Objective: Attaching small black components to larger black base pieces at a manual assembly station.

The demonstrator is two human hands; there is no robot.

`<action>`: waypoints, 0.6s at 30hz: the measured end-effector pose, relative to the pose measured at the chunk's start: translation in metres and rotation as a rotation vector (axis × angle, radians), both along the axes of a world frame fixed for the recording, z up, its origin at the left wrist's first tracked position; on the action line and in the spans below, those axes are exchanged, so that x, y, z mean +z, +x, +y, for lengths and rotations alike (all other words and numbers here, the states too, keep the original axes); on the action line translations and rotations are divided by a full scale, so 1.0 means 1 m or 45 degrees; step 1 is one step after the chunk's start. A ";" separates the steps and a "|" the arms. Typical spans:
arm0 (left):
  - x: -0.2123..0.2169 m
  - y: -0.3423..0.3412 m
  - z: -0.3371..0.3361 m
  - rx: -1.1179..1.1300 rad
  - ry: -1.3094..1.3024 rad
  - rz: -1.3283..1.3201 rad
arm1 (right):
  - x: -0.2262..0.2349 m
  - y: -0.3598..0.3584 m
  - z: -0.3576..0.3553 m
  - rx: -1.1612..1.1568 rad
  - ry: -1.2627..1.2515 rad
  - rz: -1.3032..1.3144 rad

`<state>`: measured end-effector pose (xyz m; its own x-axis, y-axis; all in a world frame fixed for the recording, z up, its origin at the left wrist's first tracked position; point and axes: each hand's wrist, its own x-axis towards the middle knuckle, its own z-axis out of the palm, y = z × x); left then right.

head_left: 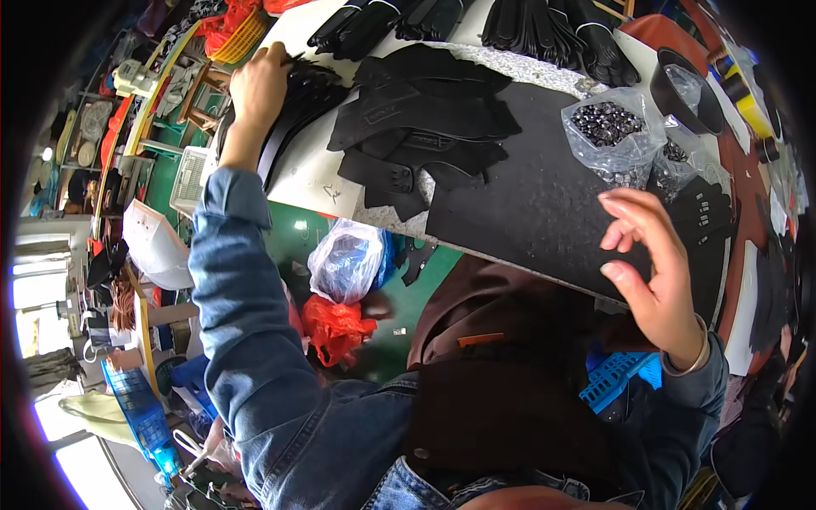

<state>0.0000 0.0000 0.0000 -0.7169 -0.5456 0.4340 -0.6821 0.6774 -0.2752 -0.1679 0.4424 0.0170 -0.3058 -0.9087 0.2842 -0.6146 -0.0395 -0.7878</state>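
At the far left of the table, my left hand (259, 85) is closed at the upper end of a fanned stack of black strips (308, 95). Its fingertips are partly hidden, so how many strips it grips cannot be seen. My right hand (653, 268) hovers over the right front of a black mat (527, 208), thumb and fingers apart and nothing between them. Near it lies a clear plastic bag of small shiny dark pieces (608, 125). Flat black cut pieces (425, 119) overlap in a loose pile between my hands.
Bundles of black strips (544, 34) line the table's far edge. A black bowl (687, 92) stands at the far right. Below the table's front edge are a clear plastic bag (347, 259) and a red bag (334, 330). A white basket (190, 180) is on the left.
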 end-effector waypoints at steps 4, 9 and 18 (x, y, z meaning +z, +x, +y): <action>-0.012 -0.009 0.047 -0.566 0.037 0.243 | -0.003 -0.015 0.019 -0.158 0.013 -0.016; -0.055 -0.021 0.071 -0.616 0.730 0.158 | -0.006 -0.040 0.046 -0.375 -0.004 -0.049; 0.025 -0.024 0.178 -0.849 1.864 0.555 | -0.025 -0.147 0.124 -0.703 0.127 0.552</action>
